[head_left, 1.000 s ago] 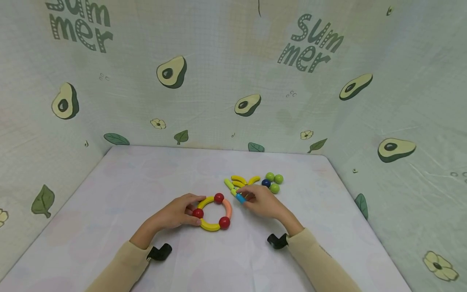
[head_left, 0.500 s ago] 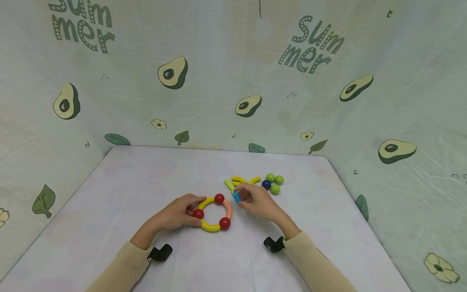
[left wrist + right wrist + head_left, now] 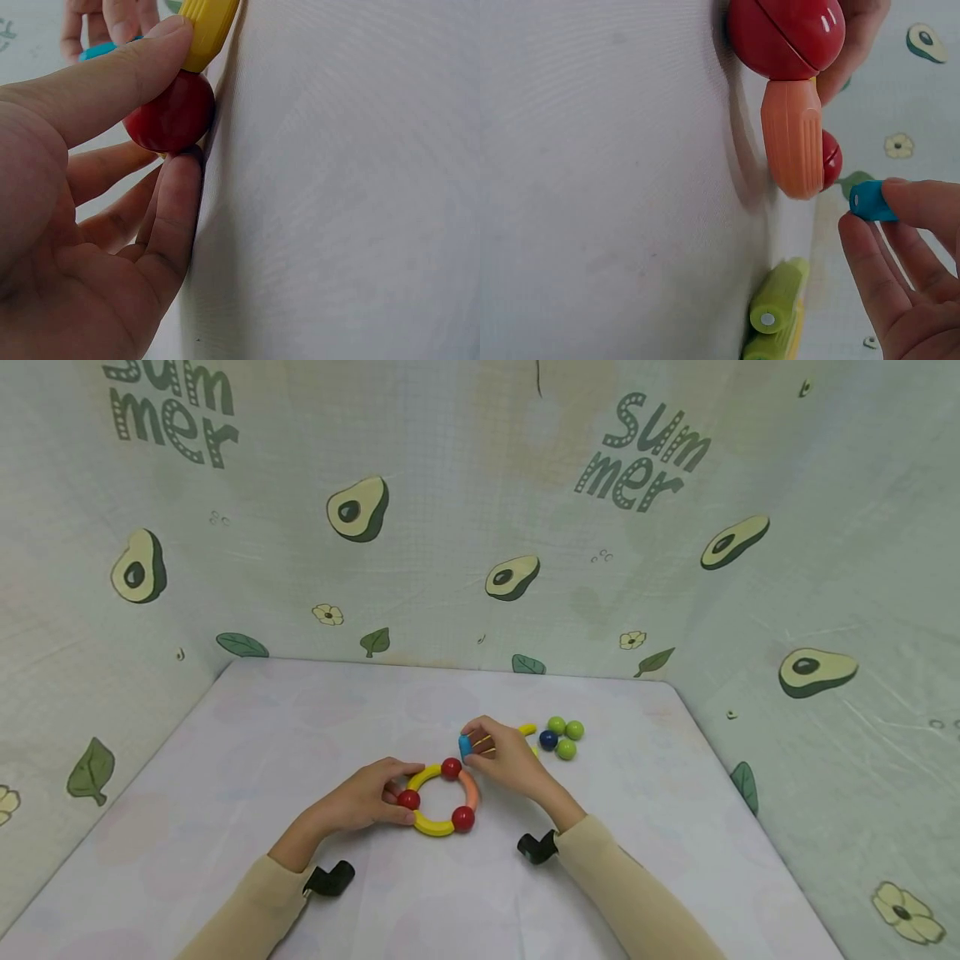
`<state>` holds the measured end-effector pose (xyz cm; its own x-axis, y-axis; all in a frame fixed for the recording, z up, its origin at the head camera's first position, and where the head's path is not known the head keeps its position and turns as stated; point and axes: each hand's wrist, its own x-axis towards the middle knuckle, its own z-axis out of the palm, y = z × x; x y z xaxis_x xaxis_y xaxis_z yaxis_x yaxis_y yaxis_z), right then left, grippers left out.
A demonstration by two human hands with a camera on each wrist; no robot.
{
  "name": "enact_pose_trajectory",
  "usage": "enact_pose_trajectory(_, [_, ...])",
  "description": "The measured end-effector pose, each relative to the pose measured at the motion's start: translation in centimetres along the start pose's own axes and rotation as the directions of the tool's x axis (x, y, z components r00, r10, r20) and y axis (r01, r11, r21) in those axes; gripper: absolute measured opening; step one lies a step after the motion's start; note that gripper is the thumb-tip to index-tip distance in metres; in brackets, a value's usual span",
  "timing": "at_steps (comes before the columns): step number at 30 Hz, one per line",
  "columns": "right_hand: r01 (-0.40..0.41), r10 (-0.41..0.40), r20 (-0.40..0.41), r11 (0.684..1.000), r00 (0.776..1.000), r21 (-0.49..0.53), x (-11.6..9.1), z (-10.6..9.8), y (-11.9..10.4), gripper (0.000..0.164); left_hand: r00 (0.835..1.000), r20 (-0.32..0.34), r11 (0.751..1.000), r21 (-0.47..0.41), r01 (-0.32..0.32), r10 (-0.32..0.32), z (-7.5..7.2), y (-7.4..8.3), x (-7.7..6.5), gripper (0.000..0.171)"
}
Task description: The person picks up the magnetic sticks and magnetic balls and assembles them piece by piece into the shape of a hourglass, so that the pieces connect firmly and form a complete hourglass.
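Since half a second ago, the right hand [image 3: 504, 760] has moved to the left and a little farther from the person, and the blue stick [image 3: 465, 747] has travelled with it; the ring [image 3: 471, 790] stays almost in the same place. The stick is now near the far red ball [image 3: 452, 768] of the ring. In the head view its long axis runs nearly up and down, with the lower end toward this ball; whether they touch, I cannot tell. In the right wrist view, the end with a pale round spot points away from the palm.

The stick lies at the fingertips, on the left side of the hand, pinched between thumb and fingers. The left hand [image 3: 363, 797] holds the left red ball [image 3: 408, 800], with the thumb also against a yellow curved rod [image 3: 206, 34].

Light-green sticks [image 3: 780, 296] lie on the table [image 3: 337, 702]. To the right of the right hand, three green balls [image 3: 566, 749] are grouped around a dark blue ball [image 3: 549, 740].
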<state>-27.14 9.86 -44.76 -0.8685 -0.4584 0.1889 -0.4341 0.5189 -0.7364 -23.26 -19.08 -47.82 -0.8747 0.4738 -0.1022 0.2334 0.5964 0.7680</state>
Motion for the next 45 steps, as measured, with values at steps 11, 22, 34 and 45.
enact_pose_trajectory(11, [0.012, -0.012, 0.018, 0.999, 1.000, 0.032, 1.0, 1.0, 0.1, 0.035, 1.000, 0.003, 1.000, -0.003, -0.001, 0.001, -0.1, -0.1, -0.1, 0.077])
enact_pose_trajectory(22, [0.033, -0.033, 0.020, 0.999, 0.999, 0.033, 1.3, 1.6, 0.2, 0.034, 0.999, 0.005, 0.999, -0.023, -0.037, 0.037, -0.2, -0.2, -0.1, 0.078])
enact_pose_trajectory(34, [-0.053, 0.053, -0.013, 0.999, 0.999, 0.000, 1.2, 1.9, 0.0, 0.027, 0.999, -0.008, 0.999, -0.018, -0.037, 0.037, -0.1, -0.2, 0.0, 0.075])
enact_pose_trajectory(45, [-0.020, 0.020, 0.016, 1.000, 1.000, 0.011, 1.9, 2.6, -0.8, 0.028, 1.000, -0.017, 1.000, -0.011, -0.025, 0.024, -0.2, 0.0, -0.1, 0.065])
